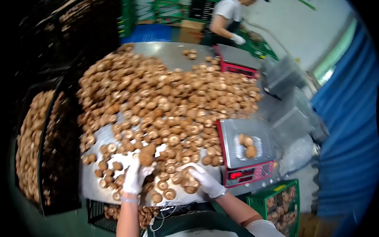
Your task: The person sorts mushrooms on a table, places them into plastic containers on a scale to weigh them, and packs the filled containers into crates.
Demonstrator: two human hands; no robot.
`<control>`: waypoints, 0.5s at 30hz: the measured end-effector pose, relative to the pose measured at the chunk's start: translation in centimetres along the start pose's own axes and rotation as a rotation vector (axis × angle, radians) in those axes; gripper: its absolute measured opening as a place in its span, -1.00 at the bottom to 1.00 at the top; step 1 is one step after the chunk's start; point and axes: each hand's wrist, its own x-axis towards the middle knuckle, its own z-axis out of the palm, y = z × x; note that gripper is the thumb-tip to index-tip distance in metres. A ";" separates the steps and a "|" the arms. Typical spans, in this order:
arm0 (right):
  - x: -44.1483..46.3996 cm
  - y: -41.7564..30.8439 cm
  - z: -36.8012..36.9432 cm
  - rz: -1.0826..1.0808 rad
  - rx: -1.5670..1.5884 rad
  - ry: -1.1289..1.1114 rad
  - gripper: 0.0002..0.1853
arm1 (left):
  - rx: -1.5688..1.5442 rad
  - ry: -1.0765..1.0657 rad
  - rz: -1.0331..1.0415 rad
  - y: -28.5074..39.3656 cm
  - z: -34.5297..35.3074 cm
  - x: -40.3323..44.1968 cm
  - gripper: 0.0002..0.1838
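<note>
Step in hand seemed gathering from mushroom heap [163,92] on table [91,184]. Left hand [134,177] had grip clamped on one mushroom [146,159]; right hand [203,180] on several, count unclear. Next move seemingly called for steady hold. Two scales: near scale [250,174] bore tray [258,141], three mushrooms [251,151]; far scale [239,70] beyond.

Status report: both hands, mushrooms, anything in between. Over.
Left hand holding mushrooms; right hand holding mushrooms too. Pile spread across steel table. Loose mushrooms between hands. Clear tray on nearer scale, few mushrooms inside.

Packing room: mushrooms [163,91], scales [250,173], crates [261,204]
</note>
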 end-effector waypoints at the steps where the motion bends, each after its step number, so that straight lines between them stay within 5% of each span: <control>1: -0.2 -3.4 -0.4 0.105 0.223 -0.069 -0.74 | 0.005 -0.023 0.006 0.3 0.6 -0.5 -0.51; 4: -0.6 -5.9 -5.3 -0.211 -0.205 0.225 -0.74 | 0.022 0.024 0.088 1.3 0.3 -2.2 -0.55; 6: -1.3 -9.0 -9.1 -0.481 -0.681 0.626 -0.71 | -0.022 0.070 0.117 1.5 -1.7 -3.2 -0.60; 10: -2.3 -9.1 -16.5 -0.303 -0.877 0.966 -0.68 | -0.028 0.225 0.122 2.2 -2.4 -6.0 -0.63; 15: -3.1 -7.2 -19.2 -0.241 -1.085 0.986 -0.70 | -0.057 0.300 0.173 1.3 -5.4 -9.7 -0.66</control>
